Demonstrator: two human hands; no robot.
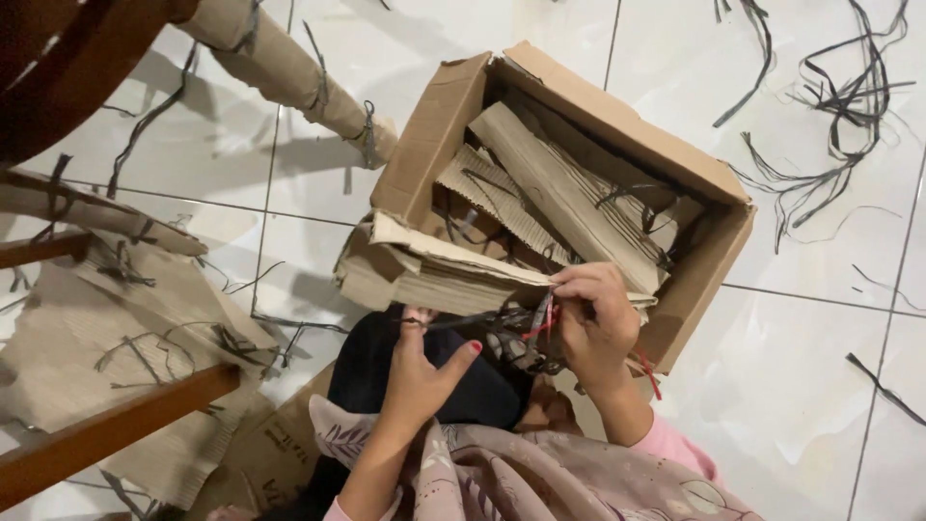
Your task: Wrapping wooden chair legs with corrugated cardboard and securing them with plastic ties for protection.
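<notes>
My right hand (595, 323) grips a tangle of black and red plastic strings (526, 333) at the near edge of an open cardboard box (617, 125). My left hand (420, 371) pinches one black strand of that tangle and pulls it leftward, thumb stuck out. A folded bundle of corrugated cardboard (415, 270) lies across the box's near side, under the strings. More corrugated sheets (559, 193) fill the box.
Wooden furniture legs wrapped in cardboard (289, 72) stand at the left over loose cardboard sheets (116, 338). Cut black strings (830, 125) litter the white tiled floor at the right. My lap in patterned cloth (540, 478) is below.
</notes>
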